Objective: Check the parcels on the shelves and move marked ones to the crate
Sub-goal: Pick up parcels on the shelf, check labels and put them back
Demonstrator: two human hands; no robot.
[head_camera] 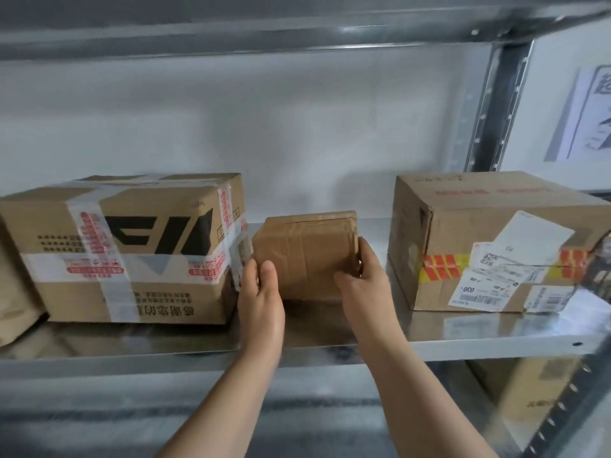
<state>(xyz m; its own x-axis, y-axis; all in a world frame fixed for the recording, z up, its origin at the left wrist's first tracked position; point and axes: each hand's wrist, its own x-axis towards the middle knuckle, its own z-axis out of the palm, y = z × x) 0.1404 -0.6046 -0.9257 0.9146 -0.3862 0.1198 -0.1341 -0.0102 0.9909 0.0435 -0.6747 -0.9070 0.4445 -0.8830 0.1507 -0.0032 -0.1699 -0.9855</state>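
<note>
Steel shelf [479,335], grey wall [297,127] behind. Head view: we hold the small parcel [304,256] mid-shelf, left grip [261,299] and right grip [360,285] each clasping a side. Risk: glossy tape slips, or it clips the large box [125,249] alongside.

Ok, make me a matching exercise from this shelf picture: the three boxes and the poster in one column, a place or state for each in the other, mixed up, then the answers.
Things:
1. small box
2. box with black logo
3. box with white labels
4. poster

Places or states:
A. on the wall, far right
B. left on the shelf, wrapped in clear tape
C. held between the left hand and the right hand
D. right on the shelf, red and yellow tape

Pairs: 1-C, 2-B, 3-D, 4-A.
</note>
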